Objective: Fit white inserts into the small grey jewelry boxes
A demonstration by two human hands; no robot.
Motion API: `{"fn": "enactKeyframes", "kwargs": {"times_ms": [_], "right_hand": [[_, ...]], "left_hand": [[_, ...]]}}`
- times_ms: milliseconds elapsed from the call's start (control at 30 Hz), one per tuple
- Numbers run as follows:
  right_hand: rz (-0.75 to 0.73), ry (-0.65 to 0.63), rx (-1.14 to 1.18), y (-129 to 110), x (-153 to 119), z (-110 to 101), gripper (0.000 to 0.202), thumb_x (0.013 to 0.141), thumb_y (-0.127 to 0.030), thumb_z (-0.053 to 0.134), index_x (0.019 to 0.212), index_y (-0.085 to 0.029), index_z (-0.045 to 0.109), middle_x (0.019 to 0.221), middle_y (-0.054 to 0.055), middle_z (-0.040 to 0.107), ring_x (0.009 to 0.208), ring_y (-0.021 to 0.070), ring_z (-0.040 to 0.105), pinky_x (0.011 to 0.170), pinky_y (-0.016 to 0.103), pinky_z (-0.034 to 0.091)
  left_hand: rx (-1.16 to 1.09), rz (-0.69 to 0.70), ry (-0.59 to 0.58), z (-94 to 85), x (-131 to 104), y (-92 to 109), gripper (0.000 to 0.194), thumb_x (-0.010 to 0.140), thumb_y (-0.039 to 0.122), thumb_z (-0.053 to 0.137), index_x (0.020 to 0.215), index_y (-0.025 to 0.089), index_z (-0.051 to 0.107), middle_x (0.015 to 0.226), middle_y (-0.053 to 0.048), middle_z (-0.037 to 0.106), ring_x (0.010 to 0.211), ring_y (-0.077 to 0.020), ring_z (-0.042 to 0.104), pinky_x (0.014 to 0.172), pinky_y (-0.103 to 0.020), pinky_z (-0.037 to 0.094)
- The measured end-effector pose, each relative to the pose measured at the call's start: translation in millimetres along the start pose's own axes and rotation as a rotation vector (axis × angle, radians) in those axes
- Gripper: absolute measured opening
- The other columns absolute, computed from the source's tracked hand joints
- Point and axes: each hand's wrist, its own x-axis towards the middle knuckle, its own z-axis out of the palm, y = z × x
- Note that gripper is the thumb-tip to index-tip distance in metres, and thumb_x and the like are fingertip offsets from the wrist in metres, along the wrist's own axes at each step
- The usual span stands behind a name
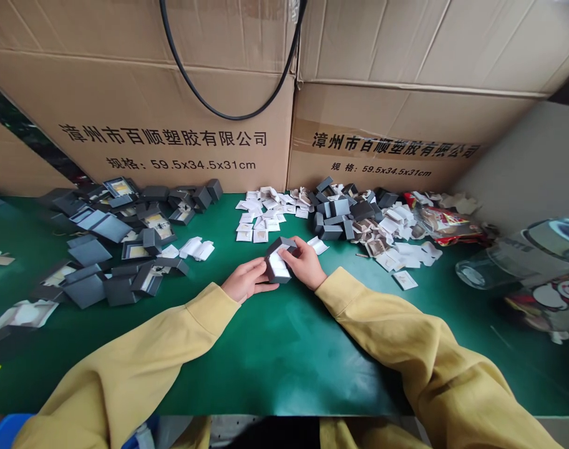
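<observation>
A small dark grey box with a white inside is held above the green table, between both hands. My left hand grips its left side, fingers closed against it. My right hand holds the box from the right, with fingers at its upper part over the white inside. Just behind the right hand lies a white folded piece. Beyond the box, small white cards and folded white pieces form a group on the table.
Many dark boxes are heaped on the left. Another heap of dark boxes and white inserts stands back right, beside a red packet. A clear jar lies at right. Large cartons line the back, with a black cable hanging down.
</observation>
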Motion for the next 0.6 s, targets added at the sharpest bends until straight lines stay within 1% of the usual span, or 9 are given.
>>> {"fn": "enactKeyframes", "kwargs": {"times_ms": [100, 200, 300, 367, 433, 500, 600], "right_hand": [[0.043, -0.003, 0.047, 2.0, 1.4, 0.6, 0.024, 0.074, -0.042, 0.052, 0.082, -0.019, 0.049, 0.063, -0.004, 0.049, 0.052, 0.0086, 0.042, 0.049, 0.021, 0.038], [-0.010, -0.035, 0.007, -0.8, -0.6, 1.1, 0.023, 0.074, -0.041, 0.053, 0.083, -0.019, 0.052, 0.067, -0.003, 0.051, 0.055, 0.0091, 0.045, 0.052, 0.022, 0.040], [-0.064, -0.074, -0.009, -4.6, -3.0, 1.6, 0.025, 0.074, -0.040, 0.054, 0.088, -0.019, 0.053, 0.074, -0.001, 0.054, 0.061, 0.0099, 0.047, 0.055, 0.022, 0.042], [-0.079, -0.069, -0.014, -6.3, -3.9, 1.6, 0.029, 0.073, -0.040, 0.056, 0.093, -0.019, 0.051, 0.077, -0.001, 0.054, 0.062, 0.0097, 0.048, 0.056, 0.022, 0.042], [-0.083, -0.067, -0.029, -7.5, -4.3, 1.3, 0.031, 0.072, -0.040, 0.057, 0.094, -0.020, 0.049, 0.076, -0.001, 0.053, 0.061, 0.0093, 0.047, 0.058, 0.023, 0.042], [-0.067, -0.123, -0.037, -8.7, -4.7, 0.9, 0.029, 0.073, -0.041, 0.056, 0.093, -0.020, 0.049, 0.068, -0.003, 0.052, 0.057, 0.0090, 0.046, 0.057, 0.023, 0.041], [-0.021, -0.228, -0.035, -10.3, -5.2, 0.3, 0.028, 0.076, -0.043, 0.052, 0.093, -0.021, 0.049, 0.060, -0.005, 0.052, 0.051, 0.0083, 0.045, 0.052, 0.022, 0.038]], "left_hand": [[-0.030, 0.007, -0.012, 0.3, -1.2, 1.7, 0.026, 0.079, 0.026, 0.055, 0.103, 0.015, 0.058, 0.105, -0.011, 0.063, 0.092, -0.0224, 0.062, 0.088, -0.046, 0.046], [-0.004, -0.013, -0.004, -1.3, 0.3, 1.6, 0.030, 0.077, 0.029, 0.058, 0.104, 0.017, 0.056, 0.101, -0.011, 0.064, 0.089, -0.0231, 0.063, 0.083, -0.046, 0.049], [0.045, -0.004, 0.055, -2.5, 3.0, -0.5, 0.036, 0.072, 0.028, 0.064, 0.104, 0.016, 0.055, 0.095, -0.010, 0.066, 0.085, -0.0229, 0.064, 0.078, -0.044, 0.051], [0.042, 0.036, 0.107, -2.6, 4.6, -2.3, 0.038, 0.069, 0.026, 0.067, 0.104, 0.015, 0.055, 0.092, -0.009, 0.066, 0.084, -0.0220, 0.065, 0.079, -0.042, 0.051], [0.003, 0.097, 0.144, -2.3, 6.0, -4.0, 0.039, 0.069, 0.026, 0.067, 0.104, 0.015, 0.055, 0.094, -0.009, 0.066, 0.086, -0.0212, 0.064, 0.082, -0.041, 0.050], [-0.047, 0.163, 0.160, -2.1, 7.3, -5.4, 0.039, 0.069, 0.025, 0.067, 0.105, 0.016, 0.054, 0.099, -0.008, 0.065, 0.092, -0.0206, 0.063, 0.087, -0.040, 0.048], [-0.108, 0.233, 0.152, -2.3, 9.0, -6.6, 0.038, 0.071, 0.024, 0.065, 0.107, 0.016, 0.054, 0.105, -0.008, 0.063, 0.101, -0.0204, 0.059, 0.092, -0.037, 0.045]]}}
